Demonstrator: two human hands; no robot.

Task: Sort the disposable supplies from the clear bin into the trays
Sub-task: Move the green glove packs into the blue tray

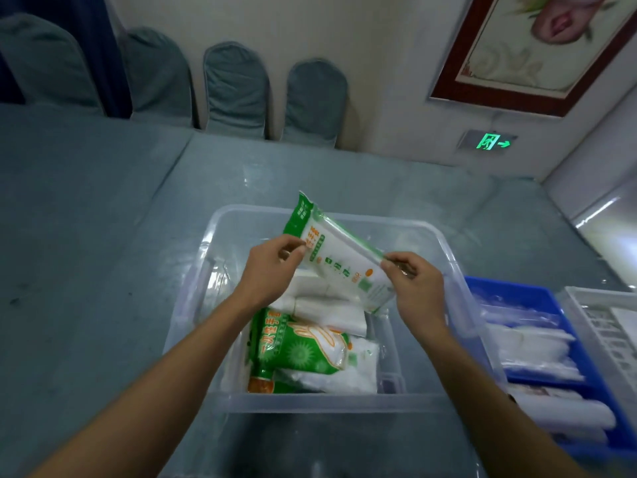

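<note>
a grey-blue tablecloth (86, 236) is covering the table across the frame, with covered chairs (238, 88) lining the wall at upper left. in the centre the clear bin (458, 270) is holding a green glove pack (296, 346) and white packets. above it the left hand (272, 267) and right hand (413, 288) are pinching a green-and-white pack (341, 257) by its edges. at lower right a blue tray (510, 291) is holding clear packets, beside a white tray (593, 298). an exit sign (493, 142) is glowing at upper right.

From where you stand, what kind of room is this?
Probably a banquet or meeting room in a hotel or restaurant. A row of cloth-covered chairs stands against the wall, a lit green exit sign hangs low, and a large framed picture decorates the wall.
</note>
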